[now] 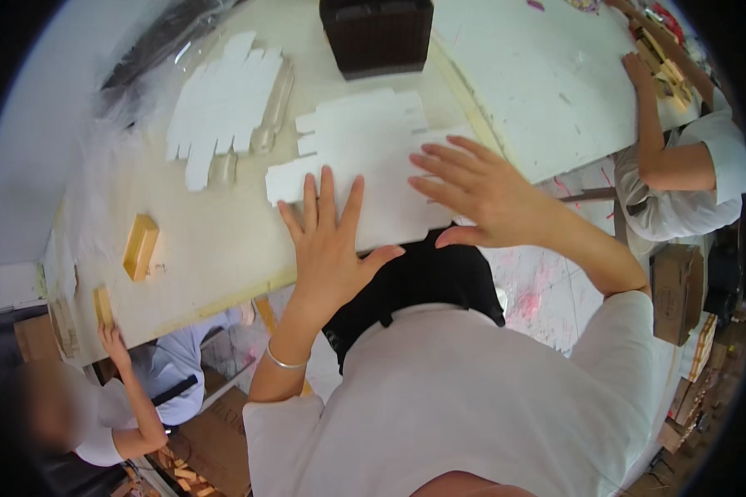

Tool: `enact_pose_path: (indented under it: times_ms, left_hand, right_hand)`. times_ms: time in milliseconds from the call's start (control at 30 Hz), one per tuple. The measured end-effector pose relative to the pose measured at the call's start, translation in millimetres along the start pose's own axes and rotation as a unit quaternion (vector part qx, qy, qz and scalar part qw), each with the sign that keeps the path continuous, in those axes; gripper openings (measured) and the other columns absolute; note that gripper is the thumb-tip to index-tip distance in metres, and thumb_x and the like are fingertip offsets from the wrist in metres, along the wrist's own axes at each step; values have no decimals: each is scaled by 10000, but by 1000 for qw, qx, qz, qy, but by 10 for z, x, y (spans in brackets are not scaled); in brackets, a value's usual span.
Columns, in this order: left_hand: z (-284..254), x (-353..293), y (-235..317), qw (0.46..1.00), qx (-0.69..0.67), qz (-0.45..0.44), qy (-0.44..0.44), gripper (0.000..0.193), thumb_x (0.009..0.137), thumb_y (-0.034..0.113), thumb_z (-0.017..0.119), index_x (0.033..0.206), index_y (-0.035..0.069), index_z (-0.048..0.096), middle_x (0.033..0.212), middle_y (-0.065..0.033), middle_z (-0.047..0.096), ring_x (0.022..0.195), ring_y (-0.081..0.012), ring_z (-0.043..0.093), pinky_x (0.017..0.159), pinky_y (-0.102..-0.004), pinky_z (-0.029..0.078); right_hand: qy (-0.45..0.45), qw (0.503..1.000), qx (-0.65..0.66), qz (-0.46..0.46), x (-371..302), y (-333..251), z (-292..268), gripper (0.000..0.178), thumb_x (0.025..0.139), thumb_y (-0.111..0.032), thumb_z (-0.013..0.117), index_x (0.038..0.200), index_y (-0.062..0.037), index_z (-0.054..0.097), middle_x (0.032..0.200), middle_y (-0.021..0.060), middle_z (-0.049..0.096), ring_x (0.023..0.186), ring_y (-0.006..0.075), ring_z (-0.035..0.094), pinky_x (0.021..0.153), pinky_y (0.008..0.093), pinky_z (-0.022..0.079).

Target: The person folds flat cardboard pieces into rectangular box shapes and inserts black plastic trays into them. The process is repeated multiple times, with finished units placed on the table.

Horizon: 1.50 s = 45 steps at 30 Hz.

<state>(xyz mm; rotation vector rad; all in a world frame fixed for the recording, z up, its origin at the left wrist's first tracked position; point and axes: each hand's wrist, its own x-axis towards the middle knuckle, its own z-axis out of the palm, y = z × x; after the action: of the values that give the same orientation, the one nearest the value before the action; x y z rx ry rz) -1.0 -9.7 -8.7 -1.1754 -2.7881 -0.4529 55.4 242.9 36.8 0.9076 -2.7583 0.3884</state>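
A flat white die-cut cardboard blank (373,137) with slotted tabs lies before me at the table's near edge. On its left near part rests my left hand (327,240), fingers spread, a bangle round the wrist. Over its right side my right hand (481,186) is held with fingers apart; whether it touches the card I cannot tell. Neither hand grips anything. To the left lies a second group of white die-cut blanks (228,95), apparently stacked, with clear plastic strips along its side.
A dark box (377,37) stands beyond the blank. A small yellow open box (141,247) is on the table (215,257) at left. One person (124,406) sits lower left holding a yellow piece; another person (680,166) works at far right. Clear plastic film (99,166) covers the left side.
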Motion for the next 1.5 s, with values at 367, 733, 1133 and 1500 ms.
enact_pose_path:
  times_ms: [367, 733, 1133, 1500]
  left_hand:
    - [-398, 135, -134, 990, -103, 93, -24, 418, 681, 268, 787, 1006, 56, 632, 1099, -78, 607, 1004, -302, 553, 866, -392, 442]
    - [-326, 488, -135, 975, -192, -94, -62, 171, 781, 190, 715, 893, 76, 653, 666, -49, 593, 747, -217, 575, 612, -329, 437]
    - [-294, 450, -171, 985, -117, 113, 50, 193, 746, 195, 736, 860, 65, 649, 909, -50, 588, 858, -255, 545, 761, -361, 427]
    - [-242, 701, -277, 988, -58, 107, 95, 171, 747, 146, 725, 852, 29, 659, 854, -95, 559, 743, -270, 551, 647, -345, 430]
  right_hand:
    - [43, 987, 134, 75, 36, -184, 240, 351, 740, -124, 724, 1047, 0, 606, 1162, 161, 608, 1107, 326, 549, 958, 406, 430]
    - [125, 973, 94, 173, 212, -116, 450, 186, 773, -83, 673, 945, -34, 621, 977, 128, 597, 926, 306, 568, 779, 379, 480]
    - [-28, 989, -142, -42, 272, -84, 411, 252, 729, -44, 635, 963, 32, 582, 914, 118, 545, 855, 266, 559, 786, 345, 476]
    - [-43, 974, 182, 125, 577, 278, 444, 50, 845, -54, 576, 837, -4, 578, 811, 138, 555, 794, 336, 571, 686, 403, 462]
